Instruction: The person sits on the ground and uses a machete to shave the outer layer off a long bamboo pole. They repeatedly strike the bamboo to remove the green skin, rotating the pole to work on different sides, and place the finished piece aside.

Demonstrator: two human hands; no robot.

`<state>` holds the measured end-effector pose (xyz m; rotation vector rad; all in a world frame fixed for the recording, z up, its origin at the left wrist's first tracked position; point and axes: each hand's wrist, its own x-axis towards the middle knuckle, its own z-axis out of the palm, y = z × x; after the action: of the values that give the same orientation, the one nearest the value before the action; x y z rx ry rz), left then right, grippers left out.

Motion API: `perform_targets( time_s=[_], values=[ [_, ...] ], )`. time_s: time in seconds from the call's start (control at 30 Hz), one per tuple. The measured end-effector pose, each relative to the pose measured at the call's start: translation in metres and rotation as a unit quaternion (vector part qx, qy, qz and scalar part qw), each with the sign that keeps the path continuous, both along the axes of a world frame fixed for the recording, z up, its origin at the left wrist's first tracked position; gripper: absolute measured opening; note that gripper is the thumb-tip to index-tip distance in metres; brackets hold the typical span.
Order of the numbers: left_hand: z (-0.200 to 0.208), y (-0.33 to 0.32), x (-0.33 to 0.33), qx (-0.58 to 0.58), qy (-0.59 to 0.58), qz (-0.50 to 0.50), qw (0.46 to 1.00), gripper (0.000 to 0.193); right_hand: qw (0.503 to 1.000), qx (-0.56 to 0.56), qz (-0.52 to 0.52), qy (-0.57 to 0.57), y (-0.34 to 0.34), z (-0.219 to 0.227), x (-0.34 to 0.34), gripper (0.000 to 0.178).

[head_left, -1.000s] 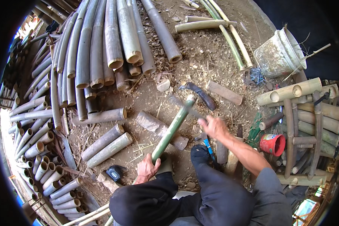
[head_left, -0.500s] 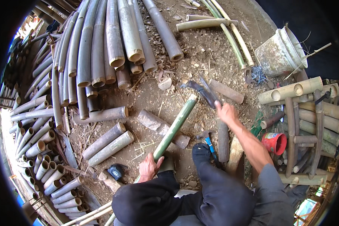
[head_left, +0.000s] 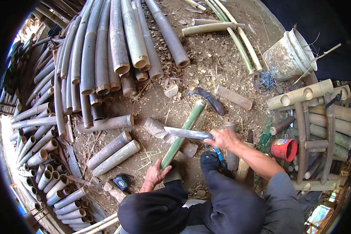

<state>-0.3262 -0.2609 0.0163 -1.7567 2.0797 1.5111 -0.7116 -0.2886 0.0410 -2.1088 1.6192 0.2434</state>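
Note:
My left hand [head_left: 155, 174] is closed around the near part of a green bamboo pole [head_left: 186, 128], which slants up and away to the right. In my right hand [head_left: 224, 139] is a long-bladed knife [head_left: 185, 133], its blade crossing over the pole about midway; whether the edge touches the bamboo I cannot tell. A short, rough piece of wood [head_left: 154, 126] lies beneath the pole. Just beyond my right hand, on the ground, rests a curved tool with a dark handle [head_left: 213, 103]. A hammer with a blue handle [head_left: 220, 156] lies beside my foot, partly hidden.
Thick bamboo poles [head_left: 119, 43] are stacked at the far left, with cut lengths [head_left: 117, 158] nearer. A tape measure [head_left: 122, 181] lies by my left knee. On the right are a dirty white bucket [head_left: 286, 58], a red tub [head_left: 283, 149] and a bamboo frame [head_left: 316, 144].
My right hand has brought the knife down and left, from beside the curved tool to across the pole. The pole's far end has shifted slightly right.

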Motion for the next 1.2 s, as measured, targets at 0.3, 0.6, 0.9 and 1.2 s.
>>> perform_targets(
  time_s=[0.3,0.6,0.9,1.2],
  values=[
    [-0.005,0.005,-0.004,-0.021,-0.031,-0.010,0.999,0.064,0.996,-0.065,-0.061,-0.017,0.001,-0.006,-0.002,0.066],
    [-0.001,0.013,-0.009,-0.033,-0.081,-0.011,0.996,0.061,0.992,-0.075,-0.106,-0.005,-0.014,-0.001,-0.032,0.073],
    [0.007,0.011,-0.010,-0.030,-0.084,-0.014,0.996,0.058,0.984,-0.042,-0.170,0.016,-0.022,0.014,-0.029,0.072],
    [0.007,0.016,-0.016,-0.057,-0.087,0.027,0.994,0.057,0.998,-0.033,0.049,-0.007,0.003,0.006,-0.005,0.070]
  ],
)
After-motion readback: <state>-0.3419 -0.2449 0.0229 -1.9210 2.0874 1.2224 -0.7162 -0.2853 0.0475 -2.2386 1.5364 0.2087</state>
